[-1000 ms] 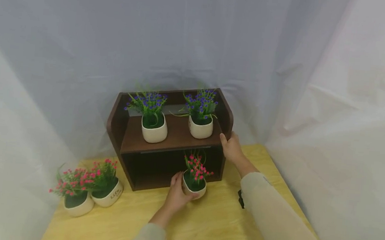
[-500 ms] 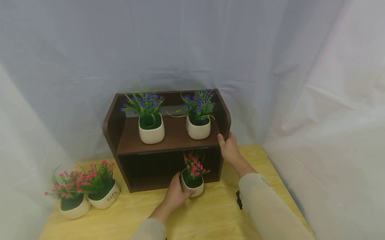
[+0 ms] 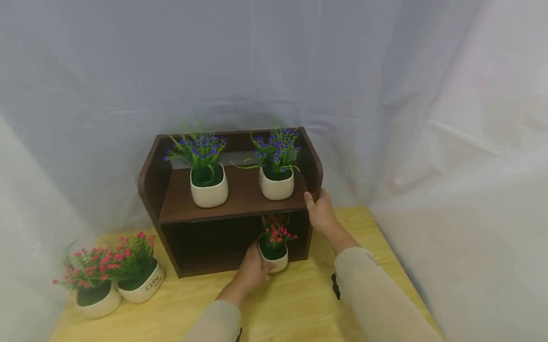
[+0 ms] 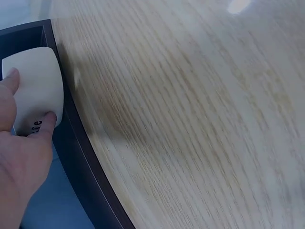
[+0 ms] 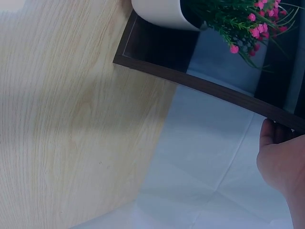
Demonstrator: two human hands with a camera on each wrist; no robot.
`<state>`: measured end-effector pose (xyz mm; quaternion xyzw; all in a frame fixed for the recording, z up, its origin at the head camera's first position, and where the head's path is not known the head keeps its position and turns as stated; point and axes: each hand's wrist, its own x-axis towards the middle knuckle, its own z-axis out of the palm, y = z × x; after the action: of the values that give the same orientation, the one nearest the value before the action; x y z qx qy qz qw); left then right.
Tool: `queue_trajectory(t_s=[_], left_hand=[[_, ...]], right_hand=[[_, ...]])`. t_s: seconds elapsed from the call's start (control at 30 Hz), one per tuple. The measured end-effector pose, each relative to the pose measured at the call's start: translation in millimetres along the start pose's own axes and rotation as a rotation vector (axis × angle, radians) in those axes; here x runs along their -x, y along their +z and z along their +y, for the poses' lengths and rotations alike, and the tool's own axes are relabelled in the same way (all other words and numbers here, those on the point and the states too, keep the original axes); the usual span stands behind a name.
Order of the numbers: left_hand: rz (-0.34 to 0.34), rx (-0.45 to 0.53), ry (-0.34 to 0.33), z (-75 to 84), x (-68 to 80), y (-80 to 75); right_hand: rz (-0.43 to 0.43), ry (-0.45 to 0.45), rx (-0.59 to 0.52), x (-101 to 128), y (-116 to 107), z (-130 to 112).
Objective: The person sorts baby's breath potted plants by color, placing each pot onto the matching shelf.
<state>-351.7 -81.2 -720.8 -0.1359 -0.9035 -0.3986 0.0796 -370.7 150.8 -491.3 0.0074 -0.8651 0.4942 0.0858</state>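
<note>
My left hand (image 3: 252, 270) grips a white flowerpot (image 3: 274, 262) with pink artificial flowers at the right front of the lower compartment of a dark brown two-tier shelf (image 3: 234, 185). In the left wrist view, thumb and fingers lie on either side of the white pot (image 4: 40, 81), beside its black lettering. My right hand (image 3: 322, 213) holds the shelf's right side panel at the height of the upper board. The right wrist view has those fingers against the dark panel (image 5: 205, 87), with the pink flowers (image 5: 257, 28) inside.
On the upper board stand two white pots with blue flowers, one left (image 3: 209, 193) and one right (image 3: 277, 186). Two more pink-flowered pots, a left one (image 3: 98, 303) and a lettered one (image 3: 143, 287), rest on the wooden table (image 3: 301, 313) left of the shelf. Pale sheeting (image 3: 283, 48) hangs behind.
My left hand has moved the pink-flowered pot forward, from in front of the shelf into its lower compartment. The right hand keeps its hold on the side panel. The head view has shifted slightly.
</note>
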Motion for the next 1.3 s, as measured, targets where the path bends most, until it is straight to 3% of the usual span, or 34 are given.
queue_trajectory(t_s=[0.13, 0.33, 0.47, 0.57, 0.7, 0.83, 1.0, 1.1, 1.3], left_hand=[[0.015, -0.007, 0.031, 11.9, 3.0, -7.0], [-0.027, 0.067, 0.049, 55.5, 11.4, -40.8], [-0.031, 0.043, 0.076, 47.7, 4.0, -39.0], [0.010, -0.012, 0.120, 23.6, -6.2, -22.9], [-0.007, -0.046, 0.034, 21.3, -13.8, -19.6], [-0.067, -0.049, -0.102, 48.2, -13.1, -35.7], [-0.104, 0.025, -0.182, 80.2, -11.0, -51.8], [-0.081, -0.004, -0.174, 72.6, -14.3, -43.0], [-0.004, -0.026, -0.128, 32.0, -26.8, -9.0]], right_hand=[[-0.013, 0.002, -0.007, 2.8, 1.7, 0.3], [-0.015, -0.004, -0.012, 5.5, 2.4, -1.4], [-0.009, -0.012, -0.030, 5.6, 4.2, -3.1], [-0.010, -0.008, -0.020, 5.1, 6.6, -2.7], [-0.016, -0.001, -0.016, 3.8, 8.4, -0.9], [-0.029, 0.003, -0.035, 2.6, 7.0, 0.0], [-0.028, -0.006, -0.042, 0.8, 4.4, -0.3], [-0.022, -0.011, -0.034, -0.5, 3.5, 0.7], [-0.016, 0.013, -0.024, -0.9, 0.0, 2.5]])
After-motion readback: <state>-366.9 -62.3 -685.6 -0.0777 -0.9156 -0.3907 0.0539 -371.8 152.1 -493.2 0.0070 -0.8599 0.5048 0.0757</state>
